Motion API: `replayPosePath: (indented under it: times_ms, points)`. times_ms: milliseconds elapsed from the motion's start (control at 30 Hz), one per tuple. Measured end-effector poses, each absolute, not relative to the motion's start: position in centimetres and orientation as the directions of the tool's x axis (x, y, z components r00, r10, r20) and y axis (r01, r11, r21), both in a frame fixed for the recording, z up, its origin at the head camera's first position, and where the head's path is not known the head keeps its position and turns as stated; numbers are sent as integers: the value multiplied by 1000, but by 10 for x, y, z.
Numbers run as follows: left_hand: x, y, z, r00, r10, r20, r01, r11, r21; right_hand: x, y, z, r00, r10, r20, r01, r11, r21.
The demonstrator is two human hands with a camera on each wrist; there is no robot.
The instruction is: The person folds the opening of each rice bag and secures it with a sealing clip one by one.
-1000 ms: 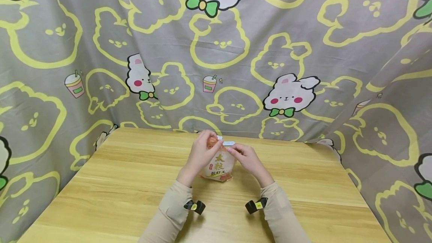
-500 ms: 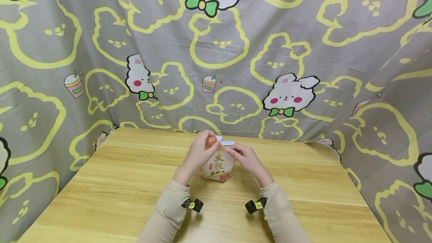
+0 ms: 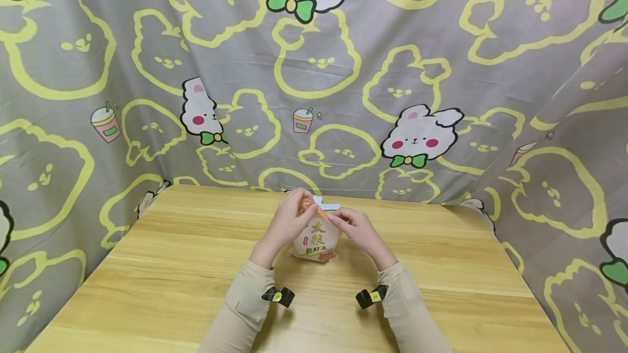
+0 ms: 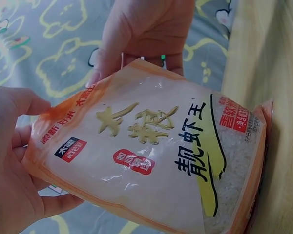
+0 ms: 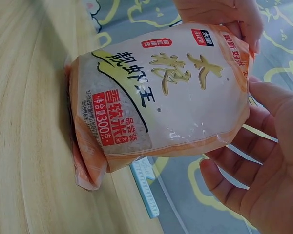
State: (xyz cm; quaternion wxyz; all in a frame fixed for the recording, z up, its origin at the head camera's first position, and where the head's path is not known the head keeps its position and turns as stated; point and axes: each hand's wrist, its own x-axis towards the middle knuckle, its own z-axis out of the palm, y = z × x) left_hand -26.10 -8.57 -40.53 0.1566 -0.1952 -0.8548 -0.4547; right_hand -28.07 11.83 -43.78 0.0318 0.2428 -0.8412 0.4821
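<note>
Pinching an upright rice bag [image 3: 316, 239] by its top edge between left hand [image 3: 288, 218] and right hand [image 3: 358, 226], lower centre.

A pale wooden table with light streaked grain [image 3: 171, 266] runs back to a grey fabric curtain with a cartoon print [image 3: 338, 108], which hangs behind it and along both sides in soft folds. The print shows thick yellow animal outlines [image 3: 321, 62], white rabbit heads with pink cheeks and green bows [image 3: 419, 138], and small pink drink cups with straws [image 3: 301, 121]. A narrow pale blue ribbed strip [image 5: 149, 195] lies near the table's far edge.
</note>
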Motion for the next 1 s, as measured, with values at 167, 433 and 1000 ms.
replayPosePath:
  times_ms: [167,433,1000]
  points:
    - [-261,-86,-404,-882,203,424,467,482,741,-269,116,-421,-874,-406,268,-435,403,-805]
    - [-260,-88,-403,-884,221,412,467,454,759,-280,116,-439,-866,-410,287,-450,389,-804]
    - [-259,-88,-401,-882,211,422,470,475,744,-277,107,-441,-834,-392,387,-527,359,-771]
